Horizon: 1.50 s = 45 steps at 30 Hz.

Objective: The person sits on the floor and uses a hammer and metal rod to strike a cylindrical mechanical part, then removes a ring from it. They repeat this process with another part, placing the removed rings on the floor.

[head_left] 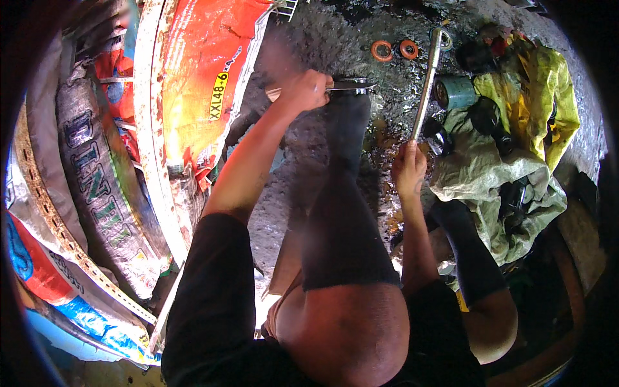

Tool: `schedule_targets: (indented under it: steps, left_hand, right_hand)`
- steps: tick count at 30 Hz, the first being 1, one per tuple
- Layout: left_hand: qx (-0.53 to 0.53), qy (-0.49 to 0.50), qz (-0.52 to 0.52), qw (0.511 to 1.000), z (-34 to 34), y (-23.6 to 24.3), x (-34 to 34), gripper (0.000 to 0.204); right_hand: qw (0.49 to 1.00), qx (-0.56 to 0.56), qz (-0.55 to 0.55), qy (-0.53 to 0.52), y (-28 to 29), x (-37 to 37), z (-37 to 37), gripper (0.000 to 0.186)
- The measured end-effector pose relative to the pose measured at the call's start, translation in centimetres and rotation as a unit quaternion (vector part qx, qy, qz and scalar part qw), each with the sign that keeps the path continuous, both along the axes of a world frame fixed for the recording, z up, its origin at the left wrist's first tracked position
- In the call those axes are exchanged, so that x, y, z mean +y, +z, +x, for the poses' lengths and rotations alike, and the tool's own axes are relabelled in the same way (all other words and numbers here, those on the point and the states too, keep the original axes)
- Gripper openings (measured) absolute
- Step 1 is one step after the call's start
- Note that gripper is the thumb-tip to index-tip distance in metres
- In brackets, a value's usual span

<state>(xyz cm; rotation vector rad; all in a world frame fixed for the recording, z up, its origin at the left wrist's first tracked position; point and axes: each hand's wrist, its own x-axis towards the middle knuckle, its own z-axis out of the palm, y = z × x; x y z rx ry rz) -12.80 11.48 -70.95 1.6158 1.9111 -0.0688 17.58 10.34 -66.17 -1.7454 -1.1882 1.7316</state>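
My left hand (311, 90) is closed around a tool with a pale, wood-coloured end (273, 94) on one side and a narrow metal end (351, 85) on the other. Its exact kind is hard to make out. That metal end lies just beyond the toes of my dark-socked foot (348, 126). With my right hand (409, 169) I grip the near end of a long silver wrench (427, 87), which points away over the ground. Its rounded far head rests by a small metal ring (445, 39).
Two orange rings (382, 50) lie on the dark, oily ground. Right of the wrench sit a teal cylinder (454, 92), dark parts, a yellow sack (558, 97) and a pale sack (496, 184). At left, a rusty white metal bar (155, 116) borders printed sacks (206, 71).
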Motion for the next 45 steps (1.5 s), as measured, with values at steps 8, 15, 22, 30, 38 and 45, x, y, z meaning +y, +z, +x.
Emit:
schedule_targets:
  steps: [8,15,22,30,38,45]
  left_hand:
    - [-0.024,0.034,-0.016,0.999,0.3,0.3,0.1,0.045]
    - [-0.011,0.076,-0.078,0.994,0.2,-1.3,0.8,0.044]
    - [-0.022,-0.042,-0.120,0.992,-0.1,1.3,3.1,0.045]
    - [-0.004,-0.052,-0.178,0.983,-0.2,3.1,3.8,0.047]
    - [0.035,-0.040,-0.074,0.996,-0.2,1.7,2.6,0.042]
    - [0.021,-0.060,-0.110,0.992,-0.1,1.4,3.4,0.033]
  right_hand:
    - [0.999,-0.035,0.014,0.025,0.6,-0.7,-1.0,0.051]
    - [0.974,-0.119,0.141,0.130,0.5,-2.3,-1.8,0.051]
    - [0.945,-0.120,0.221,0.209,0.1,-3.9,-1.9,0.042]
    - [0.972,-0.064,0.185,0.128,2.6,-3.5,-2.8,0.049]
    - [0.958,-0.155,0.136,0.199,-0.5,-2.8,-2.3,0.041]
    - [0.964,-0.178,0.117,0.157,-3.2,-4.3,-0.7,0.043]
